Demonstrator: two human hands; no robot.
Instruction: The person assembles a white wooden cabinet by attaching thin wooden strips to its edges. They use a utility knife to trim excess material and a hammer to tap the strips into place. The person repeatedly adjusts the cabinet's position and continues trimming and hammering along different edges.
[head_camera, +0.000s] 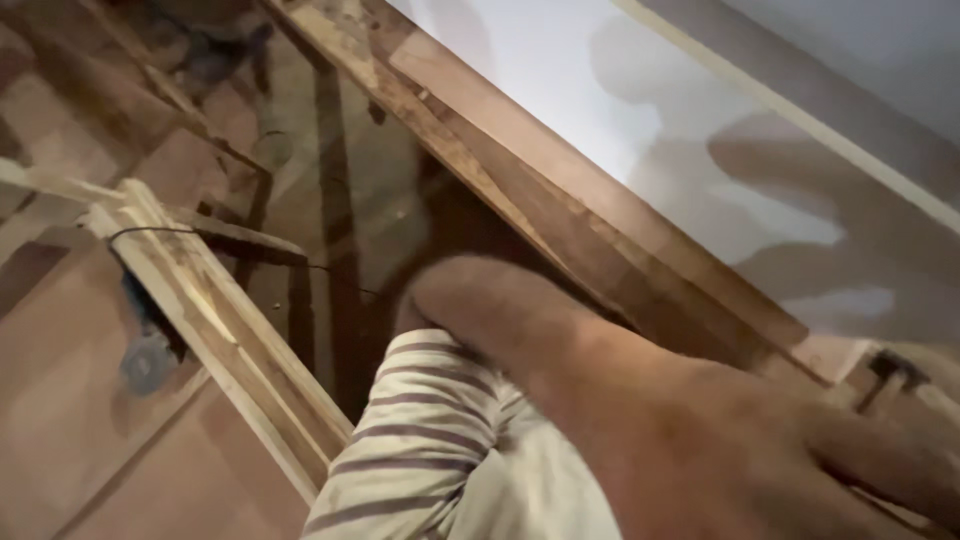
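**Hand right up in the lens, wooden rail just past it**

So from the head view I'm mostly getting a big blurry hand (700, 430), filling the lower right. I honestly can't say which hand it is. There's a striped sleeve (420, 440) bunched under it, cream with brownish stripes. The thumb or one finger points up-left toward the dark wooden rail (560, 200), which runs diagonally from top centre down to the lower right. The hand sits just below that rail and overlaps its lower end, but whether the fingers actually touch the wood or grip anything, I can't tell, since they're cut off by the frame edge and too blurred.

Above the rail, on its far side, is a white panel (560, 80) with hand-shaped shadows on it. Below and left of the rail there's a lighter wooden slat (230, 340), well apart from the hand, with a thin dark cord (150, 232) looped over its upper end. Brown plywood sheets (70, 400) lie beside that slat.
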